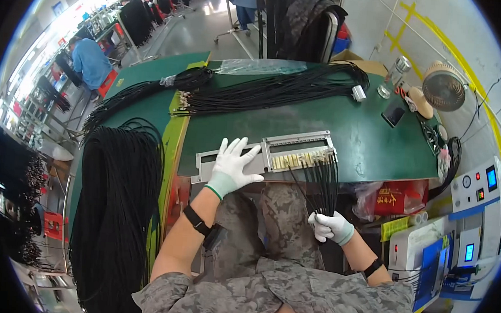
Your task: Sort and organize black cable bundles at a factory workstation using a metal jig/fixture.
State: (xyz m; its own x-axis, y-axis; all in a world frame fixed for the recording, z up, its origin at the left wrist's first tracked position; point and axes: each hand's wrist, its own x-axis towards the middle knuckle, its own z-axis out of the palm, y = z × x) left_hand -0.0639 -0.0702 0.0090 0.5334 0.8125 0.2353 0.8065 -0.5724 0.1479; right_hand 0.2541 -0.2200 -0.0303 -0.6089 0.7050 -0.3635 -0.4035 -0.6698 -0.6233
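My left hand (233,166), in a white glove with a green cuff, lies with its fingers spread on the left part of a silver metal fixture (204,166). The fixture rests along the front edge of the green table, and its hinged-looking frame (296,139) stands open on the far side. Pale yellowish connector pieces (287,162) sit in a row along its right part. From their right side several black cables (325,186) run down over the table edge. Below that edge, my gloved right hand (332,227) is closed around the cable bundle.
A long bundle of black cables (265,95) lies across the back of the table. More cables (118,189) hang in a thick heap at the left. A phone (392,114), a glass bottle (394,76) and a small fan (444,87) stand at the right, above control boxes (475,185). A person (91,60) sits farther left.
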